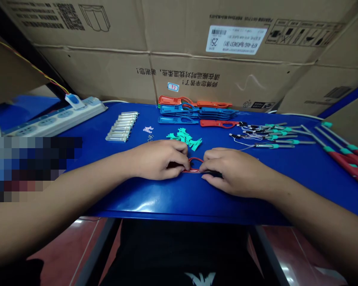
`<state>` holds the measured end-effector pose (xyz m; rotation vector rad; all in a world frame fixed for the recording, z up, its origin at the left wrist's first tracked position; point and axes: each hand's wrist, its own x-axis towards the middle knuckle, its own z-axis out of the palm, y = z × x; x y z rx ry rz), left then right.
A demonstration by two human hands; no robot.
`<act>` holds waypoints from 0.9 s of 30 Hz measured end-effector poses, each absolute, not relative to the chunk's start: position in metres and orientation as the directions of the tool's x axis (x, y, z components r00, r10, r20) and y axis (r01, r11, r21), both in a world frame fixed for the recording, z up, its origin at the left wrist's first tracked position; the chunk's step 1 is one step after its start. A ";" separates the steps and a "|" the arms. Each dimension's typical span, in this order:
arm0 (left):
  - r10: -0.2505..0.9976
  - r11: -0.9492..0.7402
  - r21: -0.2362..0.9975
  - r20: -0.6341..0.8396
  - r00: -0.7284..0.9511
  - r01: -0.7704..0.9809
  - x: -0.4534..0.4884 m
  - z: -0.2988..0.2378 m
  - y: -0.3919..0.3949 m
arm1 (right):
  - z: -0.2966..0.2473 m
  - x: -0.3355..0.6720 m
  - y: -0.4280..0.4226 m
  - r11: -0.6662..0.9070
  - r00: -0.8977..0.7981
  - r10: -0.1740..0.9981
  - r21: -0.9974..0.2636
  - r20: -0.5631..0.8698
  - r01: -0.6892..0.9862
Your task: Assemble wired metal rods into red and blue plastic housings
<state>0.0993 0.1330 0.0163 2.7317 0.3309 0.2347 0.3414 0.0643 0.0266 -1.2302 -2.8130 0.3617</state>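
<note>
In the head view, the left hand (pixel 158 161) and right hand (pixel 235 172) meet over a red plastic loop handle (pixel 192 169) held low against the blue workbench (pixel 179 206); each hand's fingers sit together and clamp the loop, the right's closing over its dark end. Just behind the loop lie teal plastic clips (pixel 185 139); farther behind it are stacked red and blue plastic handles (pixel 193 111), then cardboard cartons (pixel 226 51); left of it lie clear tubes (pixel 121 127) and a white power strip (pixel 56 117); right of it lie wired metal probes with teal collars (pixel 271 137) and red-handled rods (pixel 349 163).
</note>
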 end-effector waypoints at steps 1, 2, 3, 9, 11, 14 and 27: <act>0.254 -0.900 0.392 0.119 0.960 0.190 0.100 0.016 0.133 | 0.026 0.340 0.064 0.650 -0.672 0.739 -0.214 -0.047 0.729; 0.249 -0.899 0.397 0.120 0.961 0.183 0.100 0.016 0.133 | 0.026 0.340 0.064 0.643 -0.662 0.748 -0.196 -0.047 0.740; 0.245 -0.898 0.401 0.120 0.962 0.179 0.100 0.015 0.134 | 0.026 0.340 0.064 0.640 -0.656 0.753 -0.181 -0.046 0.747; 0.278 -0.883 0.423 0.123 0.953 0.203 0.102 0.013 0.136 | 0.030 0.356 0.072 0.671 -0.700 0.713 -0.264 -0.026 0.693; 0.280 -0.875 0.442 0.126 0.952 0.199 0.101 0.013 0.137 | 0.033 0.363 0.076 0.667 -0.701 0.712 -0.276 -0.036 0.692; 0.280 -0.860 0.473 0.119 0.953 0.193 0.099 0.013 0.139 | 0.036 0.372 0.080 0.679 -0.728 0.681 -0.308 -0.075 0.667; 0.287 -0.837 0.514 0.115 0.951 0.190 0.099 0.010 0.143 | 0.031 0.377 0.089 0.677 -0.748 0.663 -0.404 -0.029 0.615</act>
